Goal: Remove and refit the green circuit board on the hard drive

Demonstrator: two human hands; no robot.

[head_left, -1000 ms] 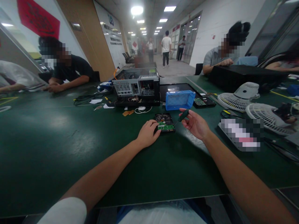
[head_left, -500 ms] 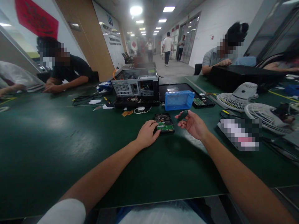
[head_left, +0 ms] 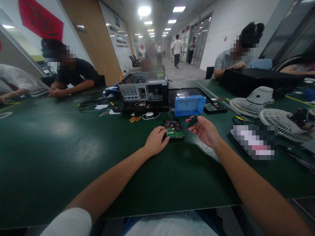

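A hard drive (head_left: 174, 128) lies circuit-board side up on the green table (head_left: 73, 147). My left hand (head_left: 155, 141) rests on the table with its fingers curled against the drive's left edge, holding it steady. My right hand (head_left: 205, 131) hovers just right of the drive, its fingers closed around the dark green handle of a screwdriver (head_left: 193, 121) that points down-left toward the drive.
Behind the drive stand a blue plastic bin (head_left: 189, 105), an open computer case (head_left: 144, 91) and a second circuit board (head_left: 214, 107). Two white fans (head_left: 253, 102) and a blurred flat object (head_left: 254, 141) lie to the right. People sit at the table's far left and far right.
My right hand has shifted a little with the screwdriver, lowering its handle toward the drive. My left hand has stayed on the drive.
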